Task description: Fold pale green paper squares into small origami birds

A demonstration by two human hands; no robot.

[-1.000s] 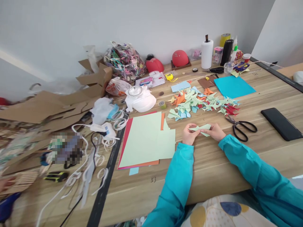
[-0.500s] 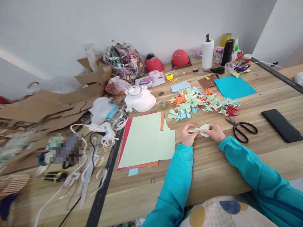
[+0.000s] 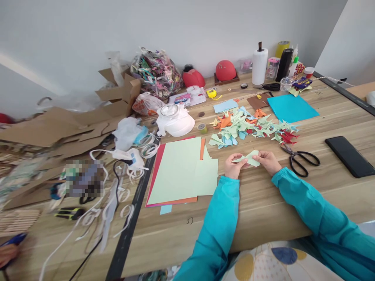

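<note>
A pale green piece of folded paper point(image 3: 252, 157) is held up a little above the table, pinched between both my hands. My left hand point(image 3: 232, 166) grips its left end with thumb and fingertips. At its right end, my right hand point(image 3: 268, 163) pinches the edge. Just beyond lies a pile of folded paper cranes point(image 3: 238, 124) in green, orange, blue and red. Left of my left hand are pale green square sheets point(image 3: 207, 177) beside a stack of large coloured paper point(image 3: 178, 171). Black-handled scissors point(image 3: 301, 159) rest to the right of my right hand.
A black phone point(image 3: 350, 156) lies at the right. Blue paper point(image 3: 293, 108) is behind the cranes. Cables and a power strip point(image 3: 131, 160), with cardboard point(image 3: 73, 125), crowd the left. At the lower left edge, another person's hand point(image 3: 8, 255) shows.
Around the folded paper my right fingers have shifted slightly, baring more of its right part. Another person's hand has come into view at the lower left. The view has shifted a little.
</note>
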